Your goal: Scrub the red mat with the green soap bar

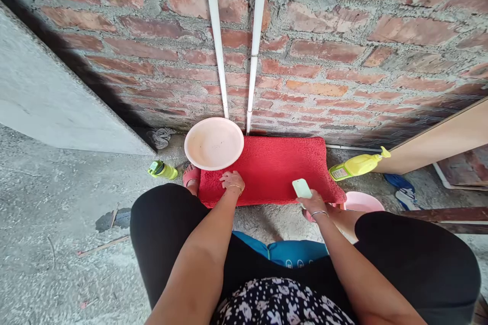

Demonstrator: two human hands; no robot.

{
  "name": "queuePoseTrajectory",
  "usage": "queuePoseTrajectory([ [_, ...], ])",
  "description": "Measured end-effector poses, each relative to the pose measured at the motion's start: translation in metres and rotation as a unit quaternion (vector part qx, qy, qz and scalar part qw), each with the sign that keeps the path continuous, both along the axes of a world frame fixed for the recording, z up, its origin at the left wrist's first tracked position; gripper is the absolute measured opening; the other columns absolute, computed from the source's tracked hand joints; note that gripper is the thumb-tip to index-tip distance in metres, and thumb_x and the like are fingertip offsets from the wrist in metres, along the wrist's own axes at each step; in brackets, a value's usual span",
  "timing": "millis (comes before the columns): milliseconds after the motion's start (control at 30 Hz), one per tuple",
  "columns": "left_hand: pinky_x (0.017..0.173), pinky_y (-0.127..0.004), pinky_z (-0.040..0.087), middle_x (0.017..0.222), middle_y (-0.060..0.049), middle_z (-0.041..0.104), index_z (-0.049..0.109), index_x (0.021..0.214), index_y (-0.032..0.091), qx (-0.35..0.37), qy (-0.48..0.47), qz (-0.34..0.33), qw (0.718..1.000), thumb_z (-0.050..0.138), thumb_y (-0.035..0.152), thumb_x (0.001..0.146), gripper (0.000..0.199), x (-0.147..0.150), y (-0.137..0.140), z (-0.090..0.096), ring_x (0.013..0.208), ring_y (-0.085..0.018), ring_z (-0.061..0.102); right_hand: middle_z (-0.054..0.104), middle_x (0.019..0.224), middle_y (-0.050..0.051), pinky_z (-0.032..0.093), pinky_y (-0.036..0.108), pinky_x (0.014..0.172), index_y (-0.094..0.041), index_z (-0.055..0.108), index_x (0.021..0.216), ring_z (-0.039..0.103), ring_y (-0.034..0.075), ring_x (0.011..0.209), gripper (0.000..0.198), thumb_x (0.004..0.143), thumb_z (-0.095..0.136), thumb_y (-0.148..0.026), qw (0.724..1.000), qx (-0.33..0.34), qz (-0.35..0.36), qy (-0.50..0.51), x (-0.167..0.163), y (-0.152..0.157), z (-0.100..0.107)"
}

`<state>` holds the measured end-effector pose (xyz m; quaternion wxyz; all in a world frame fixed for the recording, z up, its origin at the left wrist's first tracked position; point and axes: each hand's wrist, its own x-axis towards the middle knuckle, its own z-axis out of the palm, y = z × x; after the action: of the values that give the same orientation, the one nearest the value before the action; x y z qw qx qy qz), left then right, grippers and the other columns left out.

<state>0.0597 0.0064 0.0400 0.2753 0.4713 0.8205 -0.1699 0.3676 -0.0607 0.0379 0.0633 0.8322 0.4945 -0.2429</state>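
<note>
A red, fuzzy mat lies draped over a low support in front of me. My left hand rests on its left part with fingers spread, just below a pale pink basin. In my right hand, over the mat's front right edge, is a pale green, flat rectangular piece with rounded corners. Its underside is hidden, and I cannot tell its kind. Beyond the mat's right end is a yellow spray bottle.
A brick wall with two white pipes rises behind. A green bottle is at the left, by a grey slab. A pink tub and blue slippers are at the right. Blue fabric lies beneath me.
</note>
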Motion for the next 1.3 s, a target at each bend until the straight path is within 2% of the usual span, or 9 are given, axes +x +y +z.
queuePoseTrajectory([
  [233,0.087,-0.046,0.052,0.147,-0.025,0.036,0.048,0.138,0.018,0.005,-0.015,-0.008,1.0,0.047,0.022,0.086,0.052,-0.009,-0.002,0.001,0.132,-0.041,0.041,0.056,0.124,0.012,0.041,0.034,0.092,-0.021,0.05,0.131,0.055,0.025,0.113,0.068,0.068,0.07,-0.041,0.975,-0.027,0.222,0.019,-0.132,0.021,0.016],
  [367,0.089,-0.041,0.051,0.144,-0.021,0.04,0.051,0.136,0.022,0.007,-0.02,-0.015,1.0,0.045,0.021,0.087,0.049,-0.015,-0.002,0.0,0.129,-0.036,0.047,0.054,0.127,0.013,0.037,0.037,0.096,-0.02,0.05,0.13,0.051,0.027,0.117,0.065,0.07,0.068,-0.036,0.949,-0.026,0.314,0.019,-0.177,0.024,0.018],
  [467,0.086,-0.041,0.051,0.142,-0.022,0.041,0.052,0.135,0.022,0.01,-0.013,-0.019,1.0,0.043,0.02,0.088,0.049,-0.015,-0.002,0.002,0.127,-0.036,0.048,0.052,0.13,0.013,0.035,0.038,0.099,-0.02,0.047,0.133,0.05,0.027,0.119,0.066,0.071,0.067,-0.033,0.944,-0.034,0.328,0.013,-0.174,0.026,0.015],
  [567,0.085,-0.044,0.049,0.139,-0.023,0.043,0.052,0.134,0.018,0.023,-0.003,-0.032,0.999,0.036,0.019,0.09,0.048,-0.009,-0.003,0.003,0.125,-0.037,0.048,0.052,0.13,0.012,0.035,0.038,0.098,-0.021,0.047,0.134,0.05,0.027,0.118,0.068,0.07,0.067,-0.035,0.959,-0.042,0.282,-0.001,-0.144,0.027,0.012],
  [733,0.092,-0.043,0.044,0.129,-0.018,0.05,0.059,0.122,0.018,0.099,-0.009,-0.125,0.987,0.033,0.014,0.089,0.042,0.017,-0.004,0.002,0.119,-0.03,0.05,0.052,0.13,0.013,0.039,0.035,0.096,-0.021,0.047,0.135,0.053,0.026,0.118,0.071,0.07,0.07,-0.038,0.993,-0.043,0.106,-0.015,-0.061,0.021,0.013],
  [833,0.091,-0.042,0.043,0.13,-0.017,0.049,0.06,0.12,0.02,0.092,-0.022,-0.161,0.982,0.037,0.015,0.087,0.04,0.034,-0.002,-0.001,0.117,-0.029,0.049,0.053,0.13,0.014,0.042,0.033,0.095,-0.017,0.046,0.135,0.055,0.025,0.117,0.072,0.072,0.069,-0.042,0.999,-0.035,-0.032,0.016,-0.015,0.015,0.013],
  [967,0.088,-0.042,0.043,0.127,-0.017,0.049,0.058,0.123,0.02,0.089,0.001,-0.169,0.982,0.038,0.02,0.088,0.04,0.046,0.003,-0.005,0.116,-0.031,0.049,0.055,0.128,0.014,0.044,0.031,0.093,-0.015,0.047,0.133,0.057,0.023,0.114,0.07,0.073,0.067,-0.044,0.992,-0.006,-0.117,0.044,0.001,0.014,0.01],
  [1067,0.086,-0.042,0.044,0.126,-0.018,0.048,0.056,0.124,0.02,0.076,0.007,-0.168,0.983,0.039,0.024,0.088,0.04,0.046,0.01,-0.004,0.115,-0.033,0.049,0.057,0.125,0.011,0.044,0.029,0.095,-0.018,0.049,0.131,0.057,0.022,0.112,0.071,0.069,0.071,-0.043,0.996,0.02,-0.063,0.065,-0.027,0.025,0.008],
  [1300,0.086,-0.04,0.046,0.127,-0.017,0.051,0.055,0.128,0.02,0.039,0.01,-0.218,0.975,0.038,0.03,0.089,0.044,0.038,0.012,0.009,0.114,-0.031,0.054,0.053,0.125,0.014,0.042,0.042,0.097,-0.018,0.046,0.131,0.053,0.027,0.112,0.07,0.068,0.068,-0.04,0.979,0.036,0.175,0.102,-0.116,0.045,0.008],
])
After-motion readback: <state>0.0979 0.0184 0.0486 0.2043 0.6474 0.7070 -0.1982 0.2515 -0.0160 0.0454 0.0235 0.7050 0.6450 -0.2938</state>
